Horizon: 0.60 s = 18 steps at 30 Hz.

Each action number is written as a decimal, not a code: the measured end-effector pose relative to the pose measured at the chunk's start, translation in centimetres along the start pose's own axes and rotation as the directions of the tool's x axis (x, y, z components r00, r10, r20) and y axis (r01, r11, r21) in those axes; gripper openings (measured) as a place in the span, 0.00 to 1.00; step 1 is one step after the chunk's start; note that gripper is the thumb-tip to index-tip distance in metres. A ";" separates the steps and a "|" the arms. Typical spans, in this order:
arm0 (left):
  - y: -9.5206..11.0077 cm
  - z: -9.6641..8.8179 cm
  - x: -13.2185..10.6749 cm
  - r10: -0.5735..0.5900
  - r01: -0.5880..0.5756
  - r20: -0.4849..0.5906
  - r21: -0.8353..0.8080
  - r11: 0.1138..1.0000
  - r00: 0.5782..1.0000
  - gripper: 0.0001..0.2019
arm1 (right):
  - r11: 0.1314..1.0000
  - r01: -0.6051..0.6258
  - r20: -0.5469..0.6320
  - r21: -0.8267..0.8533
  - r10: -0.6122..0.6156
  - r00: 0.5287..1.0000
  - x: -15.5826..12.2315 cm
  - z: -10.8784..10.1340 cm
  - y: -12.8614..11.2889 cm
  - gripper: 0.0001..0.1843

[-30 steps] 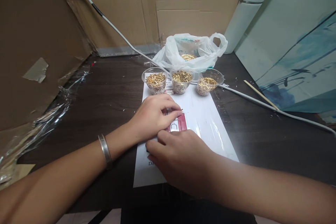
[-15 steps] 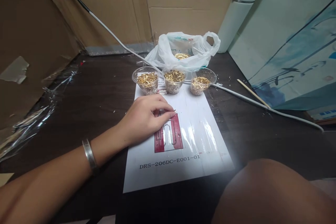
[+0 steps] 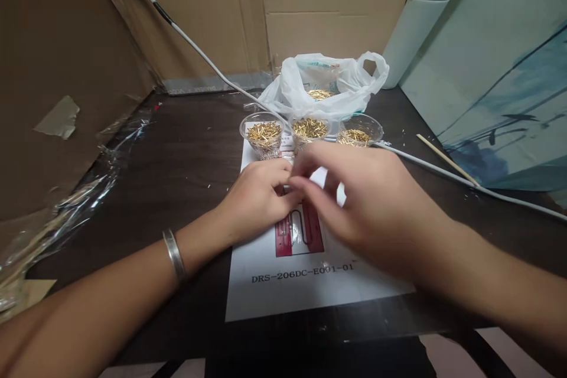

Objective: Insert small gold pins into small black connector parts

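My left hand (image 3: 259, 198) rests on a printed white sheet (image 3: 257, 301), its thumb and fingers pinched together. A small gold pin showed at these fingertips a moment ago; they are now covered. Slightly blurred, my right hand (image 3: 376, 201) meets them with thumb and forefinger pinched; what it holds, if anything, is hidden. Below the fingertips lies a flat red and white piece (image 3: 284, 247) with curved dark lines, partly covered. Just beyond stand a left cup (image 3: 264, 134), a middle cup (image 3: 310, 129) and a right cup (image 3: 355, 136), clear plastic with gold pins inside.
A white plastic bag (image 3: 292, 85) with more gold pins stands behind the cups. A white cable (image 3: 199, 50) crosses the dark table (image 3: 186, 136). At the right lies a thin wooden stick (image 3: 447, 159). Cardboard (image 3: 212, 23) walls the back; clear plastic wrap (image 3: 101, 177) lies left.
My right hand has come in from the lower right, and its fingertips are now at my left fingertips. My left hand stays pinched over the sheet. The view has shifted slightly.
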<state>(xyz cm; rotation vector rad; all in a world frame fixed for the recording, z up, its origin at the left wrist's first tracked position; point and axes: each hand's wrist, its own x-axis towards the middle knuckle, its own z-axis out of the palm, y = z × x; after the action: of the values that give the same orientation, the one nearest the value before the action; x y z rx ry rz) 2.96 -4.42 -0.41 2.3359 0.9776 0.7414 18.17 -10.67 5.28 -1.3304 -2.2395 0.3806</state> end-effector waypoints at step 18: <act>0.4 -0.4 0.1 -0.036 0.039 0.046 -0.073 0.997 0.998 0.06 | 0.749 -0.389 0.178 0.537 0.350 0.920 -0.8 1.9 6.9 0.10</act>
<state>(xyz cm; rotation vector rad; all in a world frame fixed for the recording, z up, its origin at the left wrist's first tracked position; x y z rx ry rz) 3.03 -4.50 0.17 2.2544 0.9561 0.6964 22.52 -8.02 0.22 -1.4194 -1.6784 1.1513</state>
